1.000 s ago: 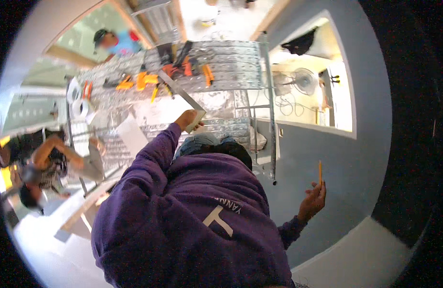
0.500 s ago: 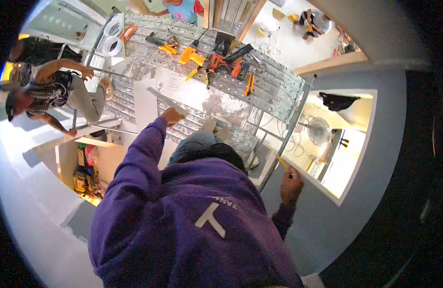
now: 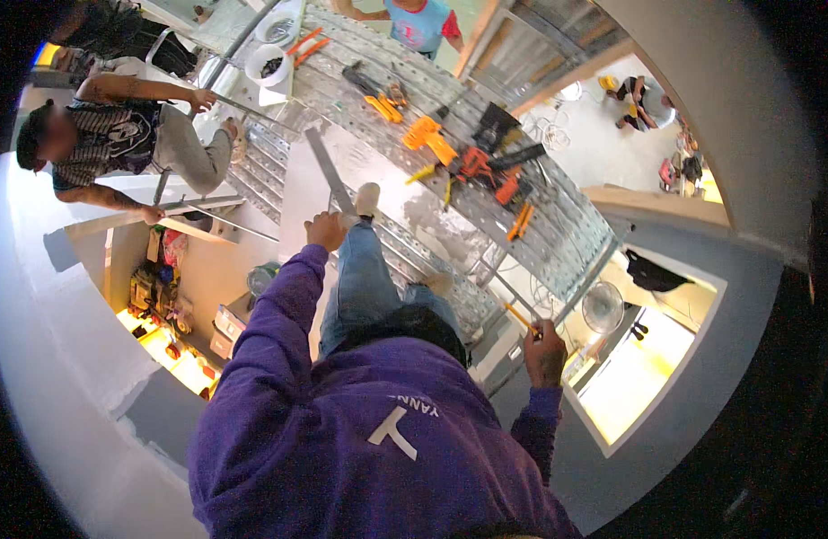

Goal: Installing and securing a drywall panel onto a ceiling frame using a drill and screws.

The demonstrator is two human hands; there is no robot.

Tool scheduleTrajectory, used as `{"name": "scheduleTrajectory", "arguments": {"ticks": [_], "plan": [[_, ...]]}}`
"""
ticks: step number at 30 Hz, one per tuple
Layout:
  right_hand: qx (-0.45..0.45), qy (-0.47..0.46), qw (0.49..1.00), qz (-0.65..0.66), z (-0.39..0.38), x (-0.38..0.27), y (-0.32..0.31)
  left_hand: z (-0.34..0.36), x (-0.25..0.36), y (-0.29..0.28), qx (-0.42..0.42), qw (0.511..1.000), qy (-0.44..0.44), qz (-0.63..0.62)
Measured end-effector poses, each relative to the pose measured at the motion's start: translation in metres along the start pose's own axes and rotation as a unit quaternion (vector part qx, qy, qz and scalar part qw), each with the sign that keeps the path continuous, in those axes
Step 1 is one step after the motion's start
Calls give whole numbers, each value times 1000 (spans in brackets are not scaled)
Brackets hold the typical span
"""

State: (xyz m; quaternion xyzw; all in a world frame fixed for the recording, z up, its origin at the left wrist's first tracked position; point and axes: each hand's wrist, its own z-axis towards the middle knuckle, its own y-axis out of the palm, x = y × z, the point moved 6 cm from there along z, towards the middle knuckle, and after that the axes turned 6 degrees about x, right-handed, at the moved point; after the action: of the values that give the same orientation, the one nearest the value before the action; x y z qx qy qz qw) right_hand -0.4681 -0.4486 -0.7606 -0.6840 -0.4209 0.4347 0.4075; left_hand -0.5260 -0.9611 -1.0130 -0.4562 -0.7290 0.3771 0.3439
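Note:
My left hand (image 3: 326, 231) is closed around the lower end of a flat grey metal strip (image 3: 327, 169), which points away from me over a pale board (image 3: 308, 184) on the metal platform. Held out to the right, my right hand (image 3: 544, 353) grips a thin yellow pencil-like stick (image 3: 519, 316); its exact kind is too small to tell. Beyond my hands, a yellow drill (image 3: 427, 136) and a red power tool (image 3: 474, 166) lie on the perforated planks (image 3: 567, 242). Orange-handled tools (image 3: 520, 221) lie near them.
White tubs (image 3: 268, 63) stand at the platform's far left. A person (image 3: 118, 135) crouches at left beside metal rails; another person (image 3: 420, 25) is beyond the platform. At right, a wall opening shows a fan (image 3: 603, 307) below. Farther down, someone (image 3: 643, 103) bends near a bucket.
My view has turned, so the platform sits farther right. One of my feet has stepped forward, near the strip. Both hands keep hold of what they held.

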Motion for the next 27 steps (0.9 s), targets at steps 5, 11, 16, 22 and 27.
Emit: {"name": "scheduleTrajectory", "arguments": {"ticks": [5,11,16,22,27], "plan": [[-50,6,998,21,40,-88,59,151,-63,-50,77,995,-15,54],[-131,-67,989,24,93,-219,133,344,-92,-83,116,986,10,120],[-166,-70,981,70,151,-291,195,449,-108,-100,129,986,11,108],[-135,-105,979,113,246,-356,321,452,-155,-122,295,948,91,72],[-114,-98,981,120,330,-400,429,321,-189,-29,184,972,89,-115]]}}
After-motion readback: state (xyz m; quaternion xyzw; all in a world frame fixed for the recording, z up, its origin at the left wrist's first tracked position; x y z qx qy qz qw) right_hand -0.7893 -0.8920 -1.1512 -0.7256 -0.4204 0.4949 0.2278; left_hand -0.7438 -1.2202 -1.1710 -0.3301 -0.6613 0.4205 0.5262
